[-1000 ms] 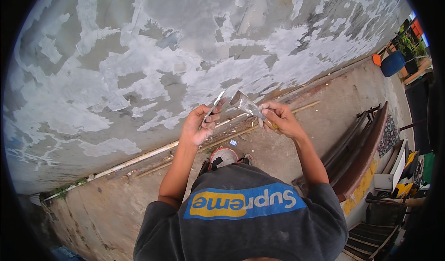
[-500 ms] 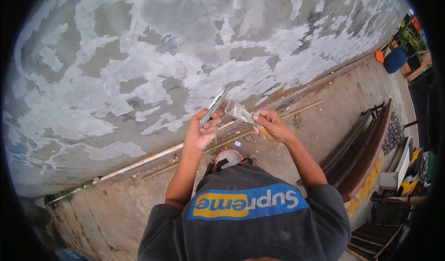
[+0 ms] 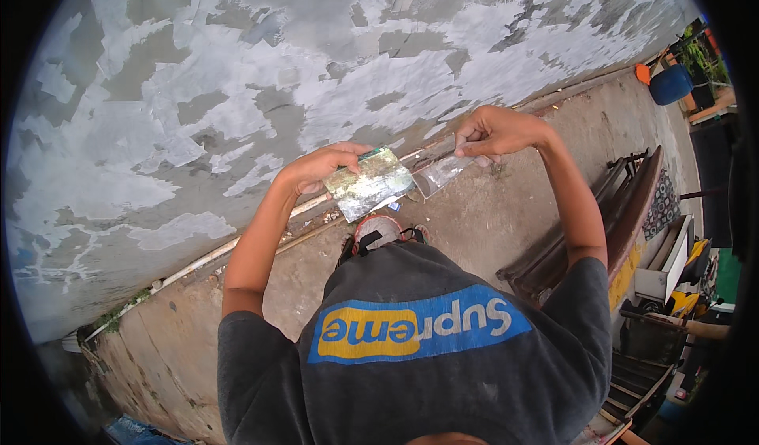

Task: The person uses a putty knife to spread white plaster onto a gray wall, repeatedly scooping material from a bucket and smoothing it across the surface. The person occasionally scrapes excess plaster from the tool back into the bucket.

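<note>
My left hand [image 3: 330, 166] is closed on the edge of a flat rectangular plate [image 3: 371, 184], its shiny face tilted toward me and smeared with pale paste. In my right hand [image 3: 496, 138] is a putty knife [image 3: 444, 174]; its wide blade slants down to the left. The blade's end lies at the plate's right edge, and I cannot tell whether the two touch. My fingers hide the knife's handle. Beyond both hands stands a grey wall [image 3: 316, 57] covered in uneven white patches. A round bucket [image 3: 378, 227] stands below, near my feet.
A pipe [image 3: 209, 265] runs along the wall's foot above the concrete floor [image 3: 190, 342]. To the right are a long dark brown bench [image 3: 624, 223] and a white box-like drawer [image 3: 662, 267]. A blue barrel [image 3: 672, 85] stands at the far right.
The plate has turned from edge-on to showing its broad face. My right hand has moved up and right, its elbow spreading outward, and the knife's blade now slants down to the plate's edge.
</note>
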